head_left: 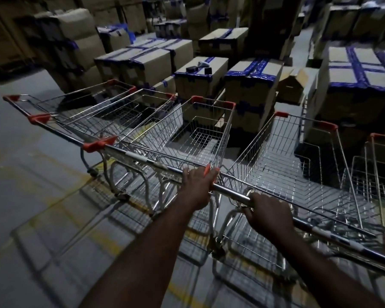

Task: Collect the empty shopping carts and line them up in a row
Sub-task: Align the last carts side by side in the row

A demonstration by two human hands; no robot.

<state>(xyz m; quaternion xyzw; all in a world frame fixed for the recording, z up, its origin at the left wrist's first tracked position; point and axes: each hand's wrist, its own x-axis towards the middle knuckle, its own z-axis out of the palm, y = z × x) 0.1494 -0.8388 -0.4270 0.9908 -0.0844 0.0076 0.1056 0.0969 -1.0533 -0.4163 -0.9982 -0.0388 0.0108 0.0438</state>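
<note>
Several empty wire shopping carts with red corner caps stand side by side, their handles towards me. My left hand (198,185) grips the left end of the handle bar (231,193) of the nearest cart (298,165), right where it meets the neighbouring cart (196,134). My right hand (268,213) is closed on the same bar a little further right. Two more carts (93,107) stand further left. Another cart (380,174) shows at the right edge, partly cut off.
Stacks of cardboard boxes (249,85) sealed with blue tape stand just beyond the carts' fronts and fill the background. Small dark items (198,67) lie on one box. Grey floor (31,174) with worn yellow lines lies to my left.
</note>
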